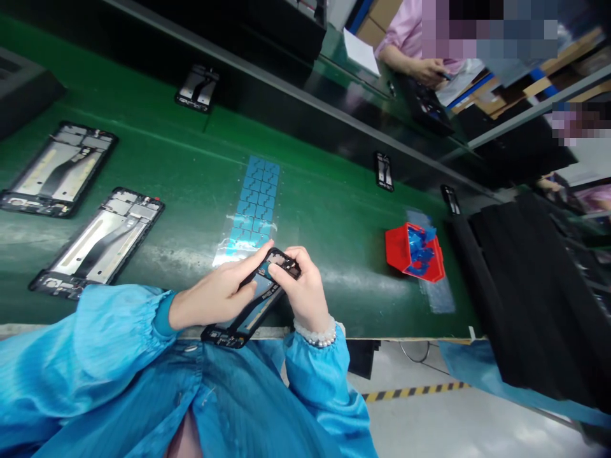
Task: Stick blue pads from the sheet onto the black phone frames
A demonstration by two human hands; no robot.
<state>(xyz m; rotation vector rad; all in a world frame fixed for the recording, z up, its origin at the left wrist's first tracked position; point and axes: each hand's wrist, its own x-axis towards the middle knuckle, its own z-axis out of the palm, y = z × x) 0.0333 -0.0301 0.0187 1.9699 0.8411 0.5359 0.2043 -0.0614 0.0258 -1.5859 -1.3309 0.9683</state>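
Note:
Both hands hold an opened phone frame [260, 298] tilted at the near edge of the green bench. My left hand [217, 292] grips its left long side, fingers partly hidden beneath it. My right hand [305, 283] is closed around the upper right corner, the thumb pressing on the inside near the top. Just beyond the hands lies a clear sheet of blue die-cut stickers [258, 191]. To the left rest two more opened phone frames, a nearer one [102, 242] and a farther one [60, 168], each with a dark ribbon cable across its inside.
A red bin [398, 249] with blue film scraps stands at the right on a clear plastic sheet [439, 294]. Smaller-looking phone frames [198, 88] lie along the far dark strip. Black panels [529, 286] stand at the right. Across the bench, a person's hand [429, 71] is at work.

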